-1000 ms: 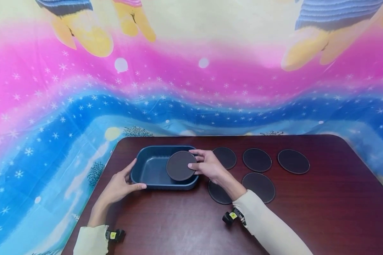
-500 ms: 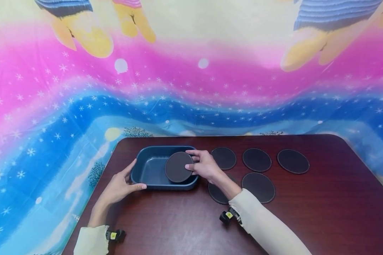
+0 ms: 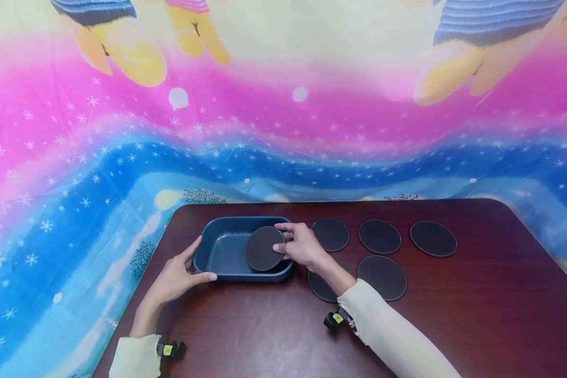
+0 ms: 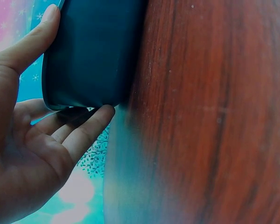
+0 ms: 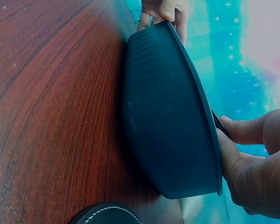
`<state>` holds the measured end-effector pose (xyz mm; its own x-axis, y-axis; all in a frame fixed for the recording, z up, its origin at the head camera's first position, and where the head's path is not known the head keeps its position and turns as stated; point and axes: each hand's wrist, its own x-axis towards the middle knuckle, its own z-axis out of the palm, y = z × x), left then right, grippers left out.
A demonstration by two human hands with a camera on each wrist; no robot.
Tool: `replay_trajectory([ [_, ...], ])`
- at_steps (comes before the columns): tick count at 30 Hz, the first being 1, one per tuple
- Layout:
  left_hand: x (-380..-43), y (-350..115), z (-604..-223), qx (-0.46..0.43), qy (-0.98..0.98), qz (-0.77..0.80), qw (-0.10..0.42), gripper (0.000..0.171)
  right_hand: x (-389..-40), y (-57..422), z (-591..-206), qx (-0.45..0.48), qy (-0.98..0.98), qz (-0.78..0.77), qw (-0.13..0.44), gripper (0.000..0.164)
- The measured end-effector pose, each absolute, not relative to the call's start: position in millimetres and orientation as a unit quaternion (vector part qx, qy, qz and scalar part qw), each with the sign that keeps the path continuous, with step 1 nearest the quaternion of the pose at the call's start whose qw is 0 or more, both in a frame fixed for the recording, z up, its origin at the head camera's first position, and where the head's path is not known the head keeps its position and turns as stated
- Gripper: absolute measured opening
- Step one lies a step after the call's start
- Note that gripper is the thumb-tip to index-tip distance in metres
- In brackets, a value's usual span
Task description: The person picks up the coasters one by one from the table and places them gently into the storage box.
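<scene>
A dark blue-green rectangular plastic container (image 3: pixel 222 252) with rounded corners stands at the left of the table. My left hand (image 3: pixel 177 273) grips its left end, thumb at the front rim and fingers along the side; the left wrist view shows this hand (image 4: pixel 42 126) against the outer wall. My right hand (image 3: pixel 304 247) pinches a round dark brown coaster (image 3: pixel 263 249) by its right edge. This coaster is tilted over the right part of the container, partly below rim level. In the right wrist view, the right hand (image 5: pixel 252 158) is at the container's rim, mostly hiding the coaster.
Several more dark round coasters lie flat in two rows right of the container, among them a back-right coaster (image 3: pixel 433 239) and a front coaster (image 3: pixel 382 278). My right forearm partly covers another front coaster (image 3: pixel 322 286). A printed cloth (image 3: pixel 312 131) hangs behind the reddish-brown table (image 3: pixel 245 325).
My right hand has moved slightly left and down with the coaster, which sits a little lower over the container. My left hand and the container have stayed in place.
</scene>
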<state>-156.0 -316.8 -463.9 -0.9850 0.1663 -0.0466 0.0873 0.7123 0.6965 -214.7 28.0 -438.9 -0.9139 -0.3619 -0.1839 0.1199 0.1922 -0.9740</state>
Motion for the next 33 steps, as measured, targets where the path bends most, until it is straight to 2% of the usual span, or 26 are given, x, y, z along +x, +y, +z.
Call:
replay_trajectory([
  [12,-155.5,-315.8,-463.4,0.065,0.921,0.38,0.056,0.114,-215.2,26.5,-433.8,-0.095,0.787,-0.578,0.193,0.057],
  [19,-157.0,-313.6,-464.9,0.066,0.92,0.383,0.056,0.113,-210.8,27.5,-424.3,-0.159,0.859,-0.468,0.131,0.055],
  [23,-157.1,-313.8,-464.8,0.066,0.919,0.385,0.056,0.113,-208.1,33.6,-420.9,-0.164,0.849,-0.492,0.107,0.056],
  [33,-156.2,-315.4,-465.8,0.064,0.918,0.387,0.056,0.113,-210.6,63.7,-421.7,-0.172,0.792,-0.577,0.102,0.055],
])
